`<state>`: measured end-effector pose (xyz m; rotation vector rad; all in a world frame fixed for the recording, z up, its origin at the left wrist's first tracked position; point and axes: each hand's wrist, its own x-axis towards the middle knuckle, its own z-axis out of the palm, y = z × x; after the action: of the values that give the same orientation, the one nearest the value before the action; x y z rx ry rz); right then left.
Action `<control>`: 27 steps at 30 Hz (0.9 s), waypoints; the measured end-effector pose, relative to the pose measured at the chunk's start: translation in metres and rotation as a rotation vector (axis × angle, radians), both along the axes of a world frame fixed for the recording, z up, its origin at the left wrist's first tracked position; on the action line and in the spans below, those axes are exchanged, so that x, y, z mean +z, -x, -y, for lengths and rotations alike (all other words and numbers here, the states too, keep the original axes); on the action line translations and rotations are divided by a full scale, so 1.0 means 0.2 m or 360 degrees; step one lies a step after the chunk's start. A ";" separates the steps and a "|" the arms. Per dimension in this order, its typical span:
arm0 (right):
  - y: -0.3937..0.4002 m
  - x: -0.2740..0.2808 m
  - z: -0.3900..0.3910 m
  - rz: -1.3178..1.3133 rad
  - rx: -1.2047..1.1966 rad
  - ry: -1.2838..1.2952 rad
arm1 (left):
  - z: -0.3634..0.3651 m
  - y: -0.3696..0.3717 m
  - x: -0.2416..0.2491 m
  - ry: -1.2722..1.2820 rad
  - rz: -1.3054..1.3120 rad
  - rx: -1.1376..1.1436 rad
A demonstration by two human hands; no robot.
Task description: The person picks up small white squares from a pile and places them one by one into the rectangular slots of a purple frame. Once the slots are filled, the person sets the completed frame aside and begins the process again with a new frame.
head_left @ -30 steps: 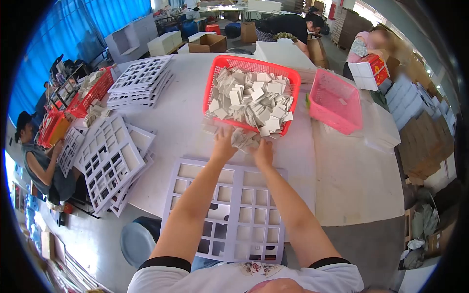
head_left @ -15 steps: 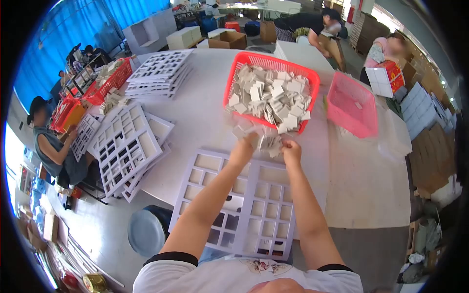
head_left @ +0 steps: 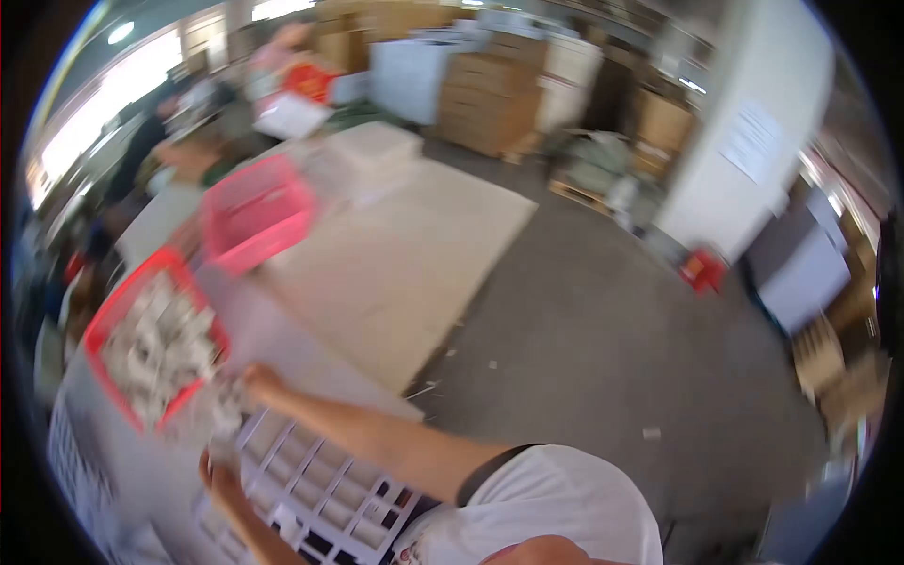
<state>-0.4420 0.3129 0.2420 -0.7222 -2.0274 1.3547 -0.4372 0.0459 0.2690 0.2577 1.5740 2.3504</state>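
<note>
The view is blurred and swung to the right. My right hand (head_left: 257,378) reaches to the near corner of the red basket (head_left: 105,325), which is heaped with small pale card pieces (head_left: 155,353). My left hand (head_left: 217,467) is just below it, beside a loose clump of the same pieces (head_left: 212,414) on the table. Both hands touch or flank this clump; the blur hides whether their fingers grip anything. A white die-cut grid sheet (head_left: 325,480) lies under my forearms.
A pink basket (head_left: 254,212) stands beyond the red one on the pale table (head_left: 414,245). To the right is grey floor (head_left: 603,348) with a small red object (head_left: 704,269). Stacked cartons (head_left: 490,99), a white wall and blurred people fill the background.
The camera has swung sharply to the right, so the table now sits at the left and floor fills the view. My hands stay at the clump by the red basket.
</note>
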 end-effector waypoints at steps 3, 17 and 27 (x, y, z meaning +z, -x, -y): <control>-0.10 0.18 -0.01 -0.0249 -0.0117 0.0401 | -0.03 0.10 -0.06 0.0063 0.0120 -0.0066; -1.00 0.18 -0.08 -0.0094 0.0239 0.0025 | -0.54 -0.55 0.06 -0.0063 0.0397 -0.0638; -1.31 0.44 0.28 -0.0201 0.0684 0.0036 | -0.32 -1.00 0.30 0.0063 0.0337 -0.0215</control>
<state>-0.1792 0.2565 0.3290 -0.2032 -2.1432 1.6138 -0.2381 0.1102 0.3290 0.0989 1.4542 2.1633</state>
